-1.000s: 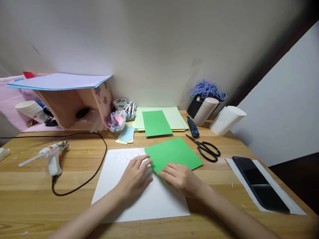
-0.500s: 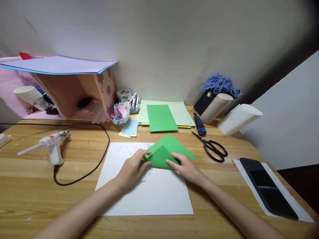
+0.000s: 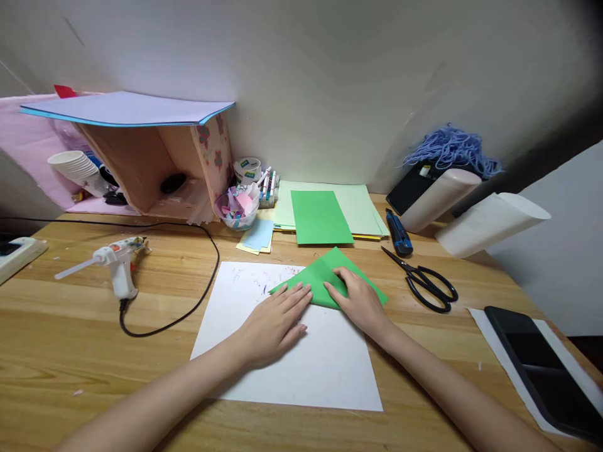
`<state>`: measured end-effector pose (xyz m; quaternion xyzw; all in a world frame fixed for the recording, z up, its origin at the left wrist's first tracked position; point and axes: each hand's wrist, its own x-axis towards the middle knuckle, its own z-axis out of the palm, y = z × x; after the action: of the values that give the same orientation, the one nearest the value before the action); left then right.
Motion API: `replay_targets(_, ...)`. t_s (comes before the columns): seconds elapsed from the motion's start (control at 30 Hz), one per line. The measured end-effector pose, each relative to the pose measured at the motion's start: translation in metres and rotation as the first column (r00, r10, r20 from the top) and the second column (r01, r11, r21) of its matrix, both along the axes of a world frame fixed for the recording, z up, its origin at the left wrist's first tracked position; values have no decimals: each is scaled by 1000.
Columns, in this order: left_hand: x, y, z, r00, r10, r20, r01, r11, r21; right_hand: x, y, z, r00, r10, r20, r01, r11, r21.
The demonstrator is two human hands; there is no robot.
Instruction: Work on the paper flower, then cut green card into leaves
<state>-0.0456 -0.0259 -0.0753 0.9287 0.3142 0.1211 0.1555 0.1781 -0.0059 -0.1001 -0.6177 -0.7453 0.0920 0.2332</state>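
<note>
A green sheet of paper (image 3: 325, 270), folded over into a triangle, lies on top of a white sheet (image 3: 301, 370). My left hand (image 3: 277, 317) is flat and open, its fingertips pressing the lower left part of the fold. On the right part of the triangle rests my right hand (image 3: 360, 301), fingers bent and thumb apart from the index finger, touching the paper without gripping it. The folded edge is partly hidden under my left fingers.
Behind lies another green sheet (image 3: 321, 218) on pale paper. Scissors (image 3: 426, 282), a box cutter (image 3: 399, 233) and a phone (image 3: 541, 370) sit to the right. A glue gun (image 3: 121, 267) with its black cord, a scrap bowl (image 3: 238, 210) and a cardboard box (image 3: 214, 163) are leftward.
My left hand has gone from pinching the paper's left corner to lying flat on it. My right hand has shifted up onto the paper. The folded flap is now pressed down.
</note>
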Motion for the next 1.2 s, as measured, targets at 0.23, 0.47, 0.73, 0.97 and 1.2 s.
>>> replay_targets(0.23,-1,0,0,999,13,-29,-15,998,-62,-2,0,2,998,4,-55,-4,1000,-12)
replay_targets(0.47,0,0,1,999,12,-37,-15,997,-78,-4,-2,6,999,34,-4,-34,998,-47)
replay_targets(0.73,1,1,0,998,12,-58,-16,997,-74,-4,-2,7,999,40,25,-39,999,-30)
replay_targets(0.97,1,0,0,997,19,-69,-25,997,-78,-5,-2,8,998,40,51,-37,998,-55)
replay_targets(1.2,0,-1,0,996,19,-90,-27,996,-89,-4,-1,8,995,50,84,-46,998,-45)
